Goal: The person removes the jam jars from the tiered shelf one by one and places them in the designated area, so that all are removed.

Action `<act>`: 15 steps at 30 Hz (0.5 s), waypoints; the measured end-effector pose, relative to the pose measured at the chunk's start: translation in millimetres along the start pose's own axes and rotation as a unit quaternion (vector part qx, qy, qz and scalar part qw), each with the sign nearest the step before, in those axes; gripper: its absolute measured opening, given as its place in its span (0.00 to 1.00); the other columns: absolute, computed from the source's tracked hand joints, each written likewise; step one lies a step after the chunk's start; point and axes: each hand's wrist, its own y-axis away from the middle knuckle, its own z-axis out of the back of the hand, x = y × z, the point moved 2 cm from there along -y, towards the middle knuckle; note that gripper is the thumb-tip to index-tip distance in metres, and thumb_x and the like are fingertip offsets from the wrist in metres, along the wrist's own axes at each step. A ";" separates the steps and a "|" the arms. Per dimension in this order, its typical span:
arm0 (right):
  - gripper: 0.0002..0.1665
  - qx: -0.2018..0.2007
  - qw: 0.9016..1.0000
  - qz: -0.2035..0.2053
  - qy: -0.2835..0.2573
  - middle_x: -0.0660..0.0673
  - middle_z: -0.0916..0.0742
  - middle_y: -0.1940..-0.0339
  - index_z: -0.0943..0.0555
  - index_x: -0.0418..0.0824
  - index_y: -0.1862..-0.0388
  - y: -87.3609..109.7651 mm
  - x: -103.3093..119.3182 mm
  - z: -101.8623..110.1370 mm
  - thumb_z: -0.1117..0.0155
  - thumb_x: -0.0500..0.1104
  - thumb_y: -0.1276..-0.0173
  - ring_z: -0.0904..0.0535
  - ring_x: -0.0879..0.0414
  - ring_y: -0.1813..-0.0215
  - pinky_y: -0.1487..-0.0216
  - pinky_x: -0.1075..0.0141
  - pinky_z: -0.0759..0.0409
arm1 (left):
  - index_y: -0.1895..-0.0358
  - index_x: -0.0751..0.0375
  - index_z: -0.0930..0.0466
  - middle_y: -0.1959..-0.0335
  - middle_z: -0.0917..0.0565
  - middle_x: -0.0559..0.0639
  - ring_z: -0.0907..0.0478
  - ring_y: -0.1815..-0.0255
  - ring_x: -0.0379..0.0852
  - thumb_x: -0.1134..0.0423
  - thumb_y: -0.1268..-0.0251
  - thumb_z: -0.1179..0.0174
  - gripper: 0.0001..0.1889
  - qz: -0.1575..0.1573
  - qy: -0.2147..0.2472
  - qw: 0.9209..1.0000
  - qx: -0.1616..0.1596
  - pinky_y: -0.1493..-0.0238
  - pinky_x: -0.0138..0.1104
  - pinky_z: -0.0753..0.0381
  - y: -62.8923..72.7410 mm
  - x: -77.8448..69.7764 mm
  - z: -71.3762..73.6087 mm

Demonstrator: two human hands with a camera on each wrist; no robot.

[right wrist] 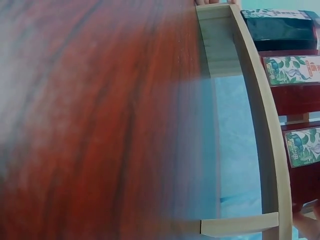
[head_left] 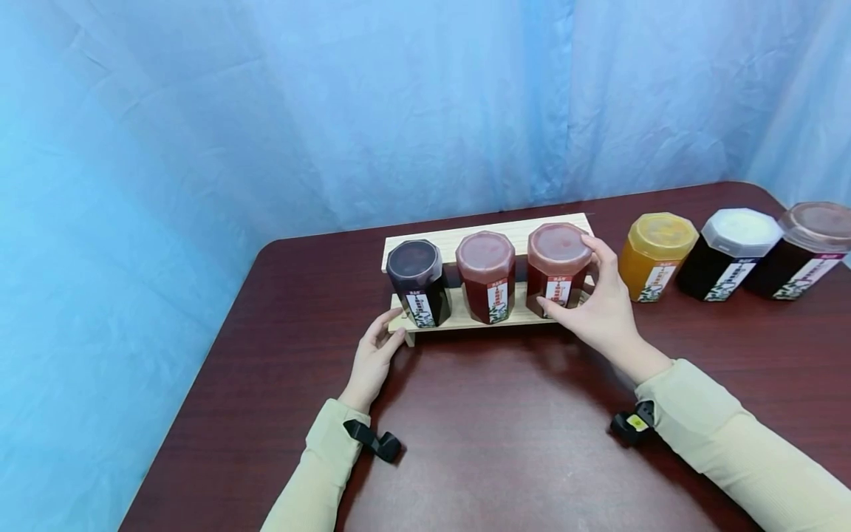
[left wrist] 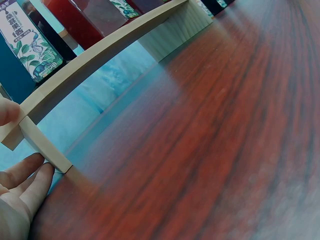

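A pale wooden two-step rack (head_left: 459, 318) bears three lidded, many-sided jars on its lower step. My left hand (head_left: 374, 363) grips the rack's left end, its thumb on the board and its fingers (left wrist: 35, 187) beside the leg. With thumb low by the label and fingertips at the lid, my right hand (head_left: 601, 310) holds the right-hand red jar (head_left: 557, 258). A second red jar (head_left: 486, 273) stands in the middle of the step. The black jar (head_left: 419, 281) is at the left end, close to my left fingers. All three have white labels facing front.
Right of the rack, a yellow jar (head_left: 658, 258), a white-lidded black jar (head_left: 725, 255) and a dark jar with a clear lid (head_left: 801, 251) stand in a row. The dark red wooden table (head_left: 492, 436) ends at a blue curtain (head_left: 425, 111) behind.
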 end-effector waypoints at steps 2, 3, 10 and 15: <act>0.61 -0.002 1.000 0.001 -0.001 0.32 0.23 0.45 0.47 0.47 0.29 -0.1 0.4 0.1 0.22 0.32 0.58 0.26 0.45 0.48 0.52 0.86 0.37 | 0.37 0.62 0.29 0.41 0.26 0.55 0.27 0.60 0.32 0.70 0.33 0.45 0.21 0.000 -0.001 1.000 -0.003 0.55 0.23 0.30 0.2 -0.5 -0.3; 0.61 -0.003 1.000 0.003 -0.001 0.32 0.23 0.45 0.47 0.47 0.29 -0.3 0.6 0.1 0.22 0.32 0.58 0.26 0.45 0.48 0.53 0.86 0.37 | 0.37 0.62 0.29 0.42 0.25 0.55 0.27 0.60 0.32 0.70 0.33 0.45 0.21 0.000 -0.002 1.000 -0.004 0.55 0.23 0.30 0.1 -0.8 -0.5; 0.60 -0.008 1.000 0.014 -0.009 0.34 0.22 0.45 0.45 0.45 0.30 -2.8 1.2 0.9 0.21 0.32 0.59 0.27 0.52 0.50 0.53 0.83 0.34 | 0.37 0.63 0.29 0.40 0.26 0.56 0.27 0.58 0.31 0.70 0.33 0.45 0.21 0.001 -0.003 1.000 -0.002 0.53 0.22 0.30 2.9 -9.9 -1.4; 0.59 -0.006 1.000 0.005 -0.023 0.36 0.22 0.44 0.45 0.46 0.30 -2.2 1.3 3.9 0.21 0.31 0.58 0.29 0.66 0.47 0.50 0.86 0.34 | 0.36 0.63 0.30 0.38 0.27 0.58 0.27 0.56 0.30 0.70 0.33 0.45 0.22 0.003 -0.009 1.000 -0.001 0.52 0.22 0.31 3.2 -9.5 -1.5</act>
